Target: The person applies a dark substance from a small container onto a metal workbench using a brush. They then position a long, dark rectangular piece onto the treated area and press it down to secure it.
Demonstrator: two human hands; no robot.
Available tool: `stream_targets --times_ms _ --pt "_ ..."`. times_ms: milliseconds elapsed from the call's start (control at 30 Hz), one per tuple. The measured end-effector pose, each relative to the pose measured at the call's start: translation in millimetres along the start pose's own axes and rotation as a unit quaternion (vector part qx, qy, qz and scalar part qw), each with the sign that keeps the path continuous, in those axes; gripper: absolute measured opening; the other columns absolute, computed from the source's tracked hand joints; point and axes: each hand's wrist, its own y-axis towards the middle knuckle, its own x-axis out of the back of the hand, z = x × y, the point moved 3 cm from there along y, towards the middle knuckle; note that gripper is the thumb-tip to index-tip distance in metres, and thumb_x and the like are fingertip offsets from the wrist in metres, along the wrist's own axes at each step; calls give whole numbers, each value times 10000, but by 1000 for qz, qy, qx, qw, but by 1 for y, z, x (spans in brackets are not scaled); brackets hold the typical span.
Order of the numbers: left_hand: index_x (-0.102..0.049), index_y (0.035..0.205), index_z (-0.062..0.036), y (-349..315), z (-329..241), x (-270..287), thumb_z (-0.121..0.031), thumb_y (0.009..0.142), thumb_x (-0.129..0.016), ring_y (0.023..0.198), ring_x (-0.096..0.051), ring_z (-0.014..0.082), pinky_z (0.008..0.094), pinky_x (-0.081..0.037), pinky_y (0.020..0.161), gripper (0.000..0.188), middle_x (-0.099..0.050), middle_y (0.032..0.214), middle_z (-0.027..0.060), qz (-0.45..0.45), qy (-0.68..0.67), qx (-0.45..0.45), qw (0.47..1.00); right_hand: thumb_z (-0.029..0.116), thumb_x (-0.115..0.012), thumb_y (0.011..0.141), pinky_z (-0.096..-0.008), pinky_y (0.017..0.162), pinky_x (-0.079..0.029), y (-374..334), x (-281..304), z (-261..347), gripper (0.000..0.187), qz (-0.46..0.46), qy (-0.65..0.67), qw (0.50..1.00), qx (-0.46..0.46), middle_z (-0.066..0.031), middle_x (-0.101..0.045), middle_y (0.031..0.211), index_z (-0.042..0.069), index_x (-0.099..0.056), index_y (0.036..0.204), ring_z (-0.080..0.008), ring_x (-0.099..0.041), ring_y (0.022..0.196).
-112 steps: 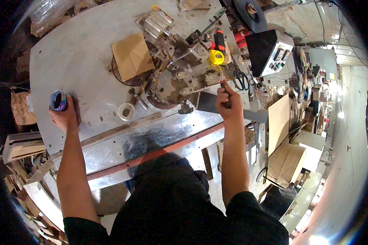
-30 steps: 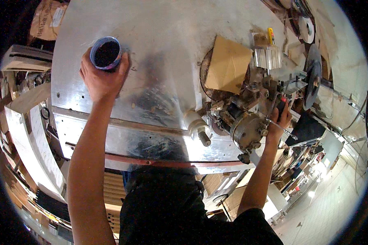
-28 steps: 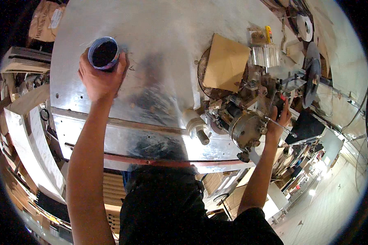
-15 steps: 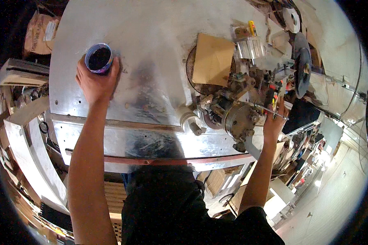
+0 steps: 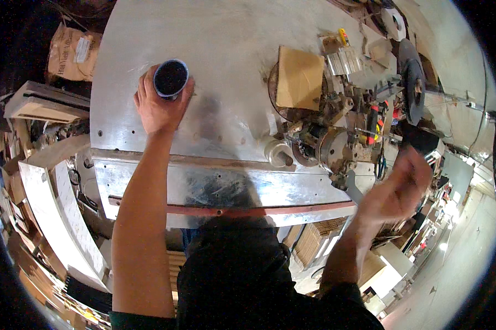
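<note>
My left hand (image 5: 161, 114) is wrapped round a round cup (image 5: 171, 78) with a pale bluish rim, over the left part of the metal tabletop (image 5: 231, 71). Inside, the cup looks black; I cannot make out what it holds. Off to the right, my right hand (image 5: 403, 186) is in the air past the table's right end, smeared by motion, so its fingers and anything in them do not show clearly. Nearest to it is a greasy machine assembly (image 5: 333, 149) with a round metal housing. Tools with red and yellow handles (image 5: 373, 124) lie beside that assembly.
A brown cardboard piece (image 5: 300, 77) covers part of a round disc. Near it stand a white cylinder (image 5: 276, 151), a ridged metallic block (image 5: 344, 60) and a large grey wheel (image 5: 415, 82). White boards (image 5: 50, 203) and a paper sack (image 5: 74, 55) are at the left.
My right hand has left the tools by the machine, where a thin metal rod was at its fingers, and swung right and nearer to me. My left hand still grips the cup. The view has shifted.
</note>
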Motion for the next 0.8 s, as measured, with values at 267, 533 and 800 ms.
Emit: stream_targets --times_ms 267,533,800 --pt "-524 1538 -138 -11 35 -19 -423 923 -856 1461 -525 304 500 -382 1236 755 -579 1531 93 44 -50 45 997 176 -761 895 -473 823 -644 7 -208 219 175 451 153 869 131 -156 -791 1017 71 -830 1016 -363 -764 1025" --pt "-532 1564 -144 -16 37 -22 -344 994 -772 1503 -461 276 479 -379 1239 650 -507 1579 73 94 149 -32 984 198 -807 899 -426 779 -664 -44 -286 266 119 478 72 863 147 -143 -831 983 93 -844 939 -334 -798 995" --pt "-528 1499 -163 -14 39 -28 -424 875 -874 1368 -592 305 529 -391 1200 760 -566 1500 65 13 -15 15 1000 140 -794 838 -477 716 -659 -9 -288 249 103 528 181 802 212 -194 -803 867 39 -814 844 -402 -812 834"
